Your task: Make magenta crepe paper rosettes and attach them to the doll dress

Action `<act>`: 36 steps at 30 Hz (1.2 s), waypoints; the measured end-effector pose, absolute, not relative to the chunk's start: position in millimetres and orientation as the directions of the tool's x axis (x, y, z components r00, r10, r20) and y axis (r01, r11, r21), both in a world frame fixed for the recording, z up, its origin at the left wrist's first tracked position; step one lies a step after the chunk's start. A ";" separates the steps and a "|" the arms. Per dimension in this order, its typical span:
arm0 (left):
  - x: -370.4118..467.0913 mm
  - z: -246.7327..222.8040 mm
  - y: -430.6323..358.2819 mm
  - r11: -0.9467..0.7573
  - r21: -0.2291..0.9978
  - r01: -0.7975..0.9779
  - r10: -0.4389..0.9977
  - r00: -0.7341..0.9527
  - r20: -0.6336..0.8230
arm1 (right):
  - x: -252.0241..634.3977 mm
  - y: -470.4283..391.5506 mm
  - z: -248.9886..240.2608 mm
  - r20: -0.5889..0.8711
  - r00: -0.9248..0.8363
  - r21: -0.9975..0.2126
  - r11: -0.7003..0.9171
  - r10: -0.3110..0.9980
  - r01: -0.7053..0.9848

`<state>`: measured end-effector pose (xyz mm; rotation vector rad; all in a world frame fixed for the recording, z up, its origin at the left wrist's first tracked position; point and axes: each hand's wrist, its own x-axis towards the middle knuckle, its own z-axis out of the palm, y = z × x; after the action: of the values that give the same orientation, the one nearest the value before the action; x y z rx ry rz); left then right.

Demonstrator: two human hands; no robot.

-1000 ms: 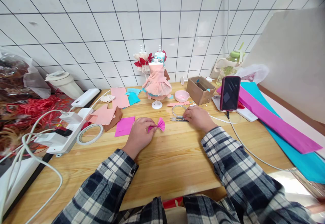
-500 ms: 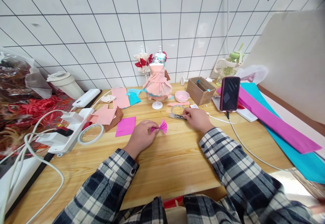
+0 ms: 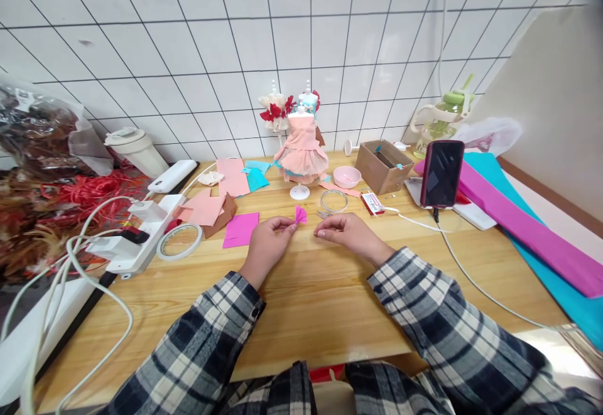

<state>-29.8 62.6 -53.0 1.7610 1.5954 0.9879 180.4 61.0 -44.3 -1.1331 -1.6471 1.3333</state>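
My left hand (image 3: 272,239) pinches a small magenta crepe-paper bow (image 3: 300,215); one fanned end sticks out past the fingertips and the rest is covered. To its right, my right hand (image 3: 346,234) has its thumb and fingers together just above the table. Whatever may be between them is too small to make out. Behind these fingers the tips of small snips (image 3: 324,214) lie on the wood, mostly hidden by the hand. A coil of thin wire (image 3: 334,201) rests just beyond. Folded magenta paper (image 3: 240,230) lies left of my left hand.
Behind stands a miniature dress form in a pink paper dress (image 3: 304,145). Nearby are a pink bowl (image 3: 347,177), a cardboard box (image 3: 382,167) and a phone (image 3: 441,173). A tape roll (image 3: 179,242) and a power strip with cables (image 3: 146,239) occupy the left.
My right hand has let go of the snips and come left and slightly nearer, close to my left hand. The bow is turned more upright in my left hand. The camera view has shifted slightly.
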 end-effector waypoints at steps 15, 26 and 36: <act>-15.1 -43.2 45.9 -0.245 0.697 0.674 0.968 0.133 0.212 | 150.0 49.4 -52.6 -0.156 -0.224 -0.988 -0.152 0.962 0.035; -19.9 -41.8 45.4 -0.410 0.547 0.730 0.908 0.269 0.321 | 151.7 52.6 -59.3 -0.090 -0.204 -0.988 -0.062 0.975 0.139; -23.0 -43.9 51.5 -0.383 0.678 0.628 0.923 0.277 0.266 | 152.0 51.1 -59.2 -0.061 -0.192 -0.980 -0.022 0.979 0.199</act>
<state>-23.0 51.5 -43.9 2.1088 1.3949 0.8935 152.0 51.1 -59.2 -1.2864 -1.4848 1.2886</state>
